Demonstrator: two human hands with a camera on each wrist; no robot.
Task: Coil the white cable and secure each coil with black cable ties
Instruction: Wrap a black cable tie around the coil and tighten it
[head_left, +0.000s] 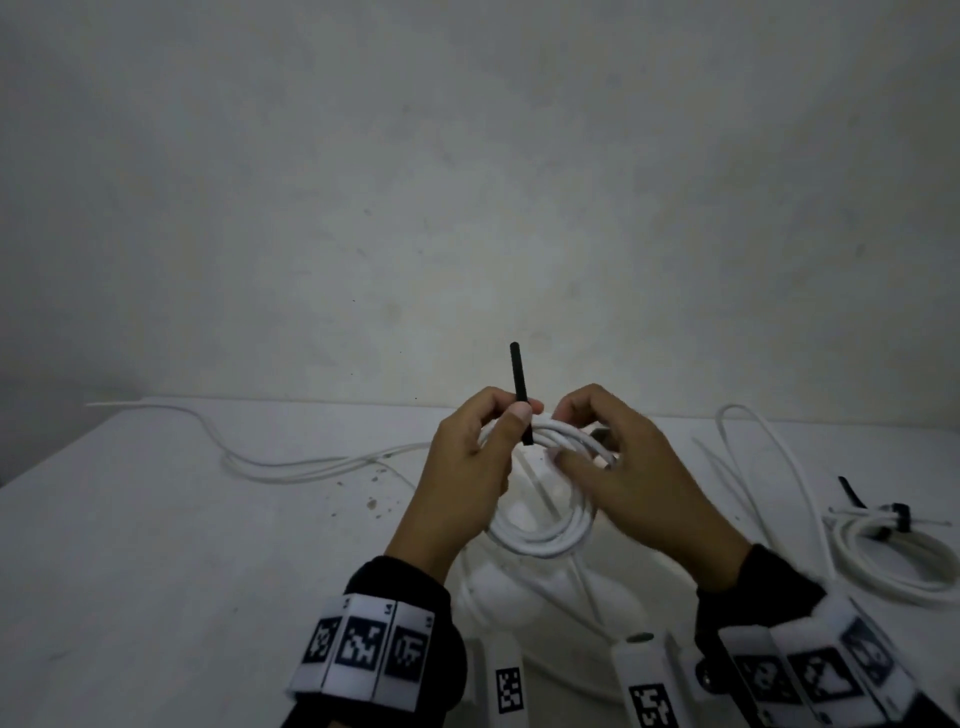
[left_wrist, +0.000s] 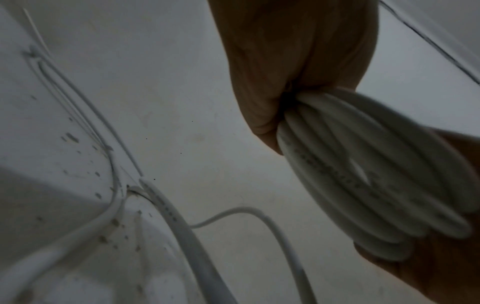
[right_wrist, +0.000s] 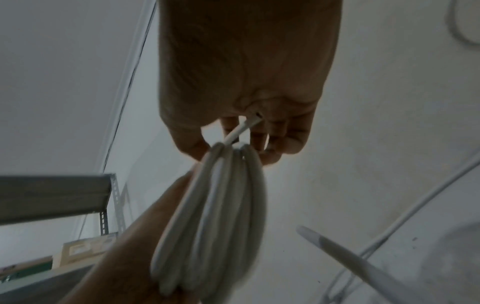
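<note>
A coil of white cable (head_left: 540, 530) hangs in the air between both hands above the white table (head_left: 156, 519). My left hand (head_left: 467, 452) grips the coil's top left and pinches a black cable tie (head_left: 519, 389) upright against it with the thumb. My right hand (head_left: 618, 462) curls its fingers over the coil's top right. In the left wrist view the coil (left_wrist: 363, 174) fans out from the left fingers (left_wrist: 265, 115). The right wrist view shows the coil (right_wrist: 221, 216) edge-on, a loose cable end (right_wrist: 244, 127) poking out between the right fingers (right_wrist: 275, 139).
A finished coil (head_left: 893, 561) bound with a black tie (head_left: 901, 517) lies at the right of the table. Loose white cable (head_left: 291, 467) trails across the left, more loops (head_left: 769, 457) on the right. A wall rises behind the table. A metal shelf (right_wrist: 52, 195) shows in the right wrist view.
</note>
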